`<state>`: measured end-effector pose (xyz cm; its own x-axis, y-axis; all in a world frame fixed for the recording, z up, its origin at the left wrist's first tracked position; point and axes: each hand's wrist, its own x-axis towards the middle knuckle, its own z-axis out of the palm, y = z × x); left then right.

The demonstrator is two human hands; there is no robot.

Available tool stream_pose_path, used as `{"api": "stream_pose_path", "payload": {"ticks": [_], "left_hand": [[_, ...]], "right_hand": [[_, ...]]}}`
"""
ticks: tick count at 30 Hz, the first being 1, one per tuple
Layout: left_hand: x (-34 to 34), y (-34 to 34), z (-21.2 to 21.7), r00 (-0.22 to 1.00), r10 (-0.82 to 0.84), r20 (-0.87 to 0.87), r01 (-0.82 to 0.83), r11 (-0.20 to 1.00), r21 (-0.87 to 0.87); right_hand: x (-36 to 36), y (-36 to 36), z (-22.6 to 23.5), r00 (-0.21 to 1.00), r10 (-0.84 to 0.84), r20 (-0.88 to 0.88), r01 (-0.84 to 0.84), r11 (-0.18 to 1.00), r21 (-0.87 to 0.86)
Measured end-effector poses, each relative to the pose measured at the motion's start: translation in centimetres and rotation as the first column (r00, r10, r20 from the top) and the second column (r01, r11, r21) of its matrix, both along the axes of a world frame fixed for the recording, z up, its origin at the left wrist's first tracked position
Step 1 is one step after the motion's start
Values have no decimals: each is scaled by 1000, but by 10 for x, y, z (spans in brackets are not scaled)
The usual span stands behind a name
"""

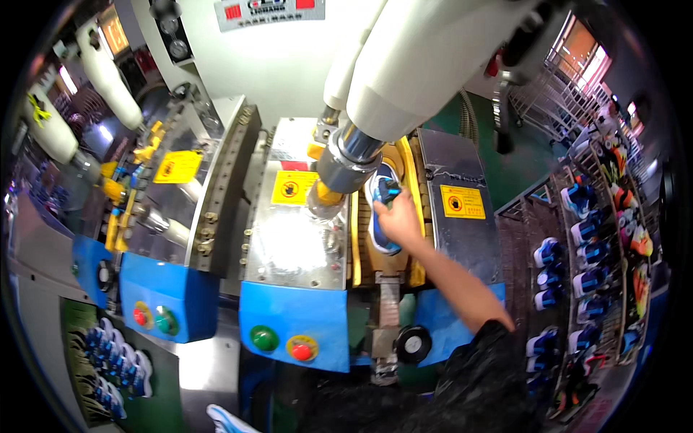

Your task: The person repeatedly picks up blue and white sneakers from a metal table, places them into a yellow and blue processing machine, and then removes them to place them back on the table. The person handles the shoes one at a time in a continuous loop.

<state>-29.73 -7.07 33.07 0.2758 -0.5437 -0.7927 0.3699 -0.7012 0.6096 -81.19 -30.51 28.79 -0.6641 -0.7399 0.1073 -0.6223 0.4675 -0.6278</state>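
My right hand [399,219] reaches into the open bay of a metal pressing machine [296,238] and grips a blue and white shoe [380,196] that lies sole up between yellow side pads [356,245]. A large white and steel cylinder [361,144] hangs just above and left of the shoe. My forearm comes in from the lower right in a black sleeve. My left hand is out of sight.
Blue front panels carry green and red round buttons [283,343]. A second similar machine [173,216] stands to the left. Wire racks with many blue and multicoloured shoes [592,252] stand at the right. More blue shoes [115,364] lie at the lower left.
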Motion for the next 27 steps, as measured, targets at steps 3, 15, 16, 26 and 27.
{"api": "stream_pose_path", "payload": {"ticks": [3, 15, 16, 26, 27], "left_hand": [[-5, -21, -9, 997, -74, -3, 74, 996, 45], [46, -48, -42, 970, -218, -104, 218, 976, -7], [50, -50, -44, 970, -221, -100, 220, 975, -16], [82, -13, -34, 987, -160, -15, 159, 987, -21], [111, 10, -63, 986, -158, -55, 157, 987, -20]], "right_hand": [[3, 18, 23, 991, -128, 40, 128, 992, 7], [217, 68, 100, 851, 512, -116, -524, 814, -251], [258, 62, 98, 757, 653, -34, -648, 742, -175], [376, 89, 31, 629, 732, -262, -748, 478, -460], [400, 116, 14, 532, 838, -121, -769, 418, -484]]}}
